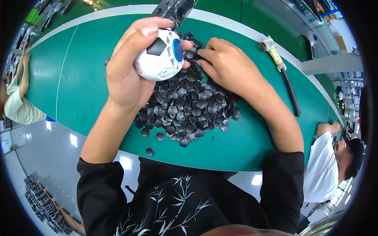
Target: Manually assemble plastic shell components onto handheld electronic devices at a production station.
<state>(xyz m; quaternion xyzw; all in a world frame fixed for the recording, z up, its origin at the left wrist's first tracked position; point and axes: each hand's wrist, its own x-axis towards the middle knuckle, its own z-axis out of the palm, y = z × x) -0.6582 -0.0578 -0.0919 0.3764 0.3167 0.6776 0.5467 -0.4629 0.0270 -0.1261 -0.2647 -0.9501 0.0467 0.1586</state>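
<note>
My left hand (pixel 128 65) grips a small white ball-shaped toy (pixel 161 59) with a black pentagon patch and a blue round part, held above a heap of black pentagon pieces (pixel 185 108) on the green table (pixel 78 74). Just to the right of the ball, my right hand (pixel 226 65) rests on the far edge of the heap with its fingertips curled into the pieces. Whether it pinches one I cannot tell. A few loose pentagons (pixel 150 151) lie near the table's front edge.
A dark tool with a taped handle and black cable (pixel 283 76) lies at the right. A dark moulded part (pixel 175 10) sits at the far edge. One person in pale green (pixel 17 106) sits at the left, another in white (pixel 327 165) at the right.
</note>
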